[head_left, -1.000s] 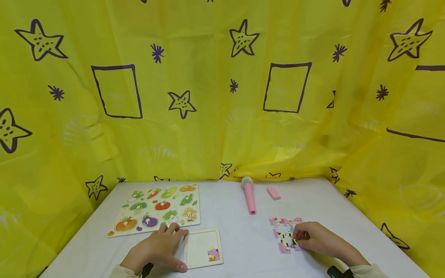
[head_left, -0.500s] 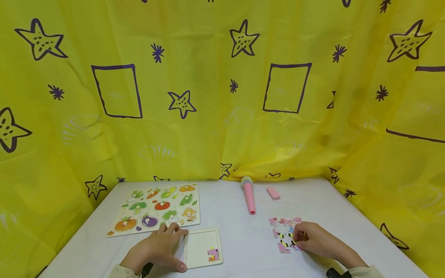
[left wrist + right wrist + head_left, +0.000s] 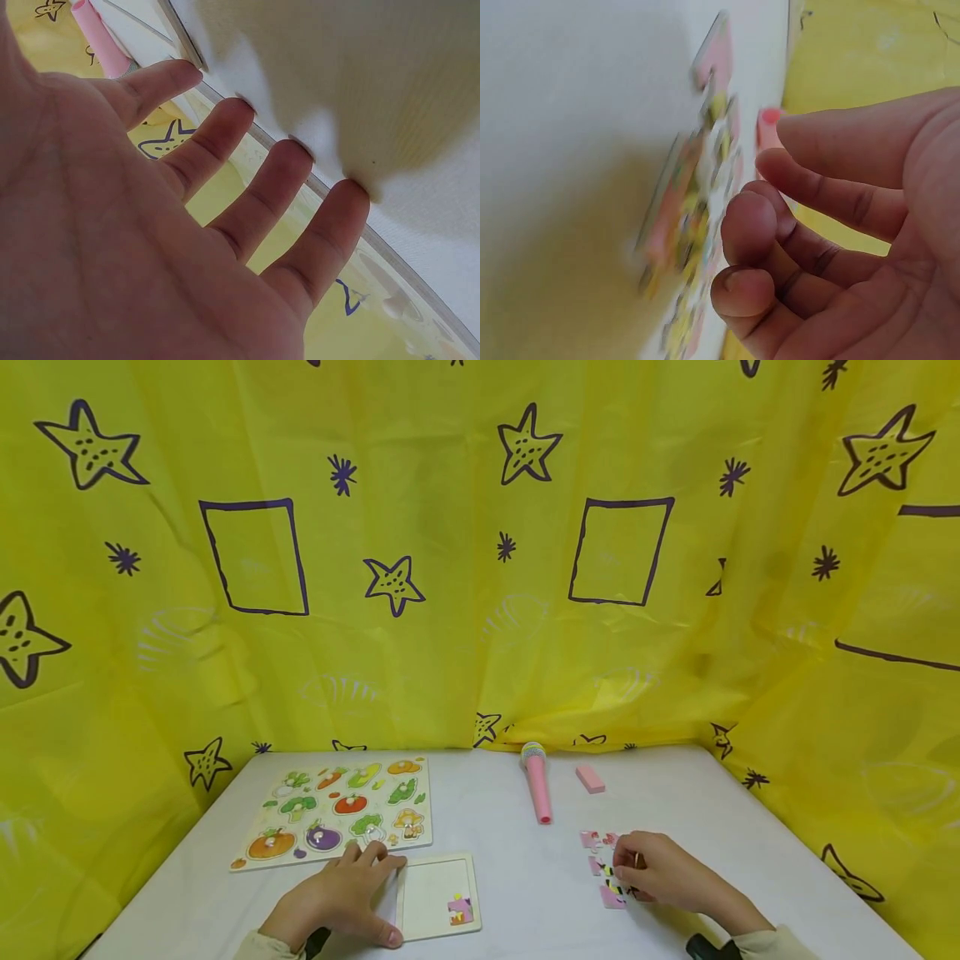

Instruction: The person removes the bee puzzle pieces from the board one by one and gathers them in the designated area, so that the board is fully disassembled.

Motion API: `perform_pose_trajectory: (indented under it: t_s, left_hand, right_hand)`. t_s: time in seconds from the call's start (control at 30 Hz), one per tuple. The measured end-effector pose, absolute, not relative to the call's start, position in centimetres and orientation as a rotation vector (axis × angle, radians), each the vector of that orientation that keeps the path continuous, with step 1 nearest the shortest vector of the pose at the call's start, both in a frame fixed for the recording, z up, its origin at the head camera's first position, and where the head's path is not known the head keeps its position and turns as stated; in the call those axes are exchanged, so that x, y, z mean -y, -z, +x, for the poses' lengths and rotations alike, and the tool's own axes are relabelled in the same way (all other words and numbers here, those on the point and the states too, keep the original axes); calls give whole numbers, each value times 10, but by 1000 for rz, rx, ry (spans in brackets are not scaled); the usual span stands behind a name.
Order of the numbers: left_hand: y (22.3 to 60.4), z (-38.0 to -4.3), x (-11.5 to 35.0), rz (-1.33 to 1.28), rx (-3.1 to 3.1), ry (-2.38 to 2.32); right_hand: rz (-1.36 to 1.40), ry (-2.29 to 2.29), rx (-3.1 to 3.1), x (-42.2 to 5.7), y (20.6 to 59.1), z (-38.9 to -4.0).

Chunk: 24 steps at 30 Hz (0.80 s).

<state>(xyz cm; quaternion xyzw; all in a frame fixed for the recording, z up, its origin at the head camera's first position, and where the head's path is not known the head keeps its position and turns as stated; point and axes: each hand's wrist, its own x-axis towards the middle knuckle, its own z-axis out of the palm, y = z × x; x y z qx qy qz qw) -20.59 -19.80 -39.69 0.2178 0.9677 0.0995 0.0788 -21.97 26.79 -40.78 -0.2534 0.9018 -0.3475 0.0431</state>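
My left hand (image 3: pixel 341 902) rests at the left side of a small white puzzle frame (image 3: pixel 438 937), thumb at the near corner and a finger at the far corner. Its fingers are spread and nearly straight in the left wrist view. One pink jigsaw piece (image 3: pixel 460 909) lies in the frame's lower right corner. My right hand (image 3: pixel 663 870), fingers bent, is over the loose jigsaw pieces (image 3: pixel 612 897) on the right, covering part of them. In the right wrist view the blurred pieces (image 3: pixel 717 56) lie beside the fingertips; whether one is pinched I cannot tell.
A vegetable puzzle board (image 3: pixel 277 822) with knobbed pieces lies at the left, just behind my left hand. A pink toy microphone (image 3: pixel 538 789) and a pink block (image 3: pixel 590 779) lie further back. A yellow curtain (image 3: pixel 435 685) stands around the white table (image 3: pixel 517 885).
My right hand has moved slightly left across the loose pieces and now covers more of them. My left hand and the frame stay where they were.
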Motion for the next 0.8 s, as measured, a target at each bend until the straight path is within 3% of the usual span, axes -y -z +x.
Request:
perform_pose_trajectory:
  t_s: [0.57,0.8]
  left_hand:
    - [398,-207,200,643,-2889,-282]
    - [397,-207,200,671,-2882,-301]
  right_hand:
    - [-1167,974,-2753,-174,402,-228]
    - [-1201,910,-2709,-134,401,-227]
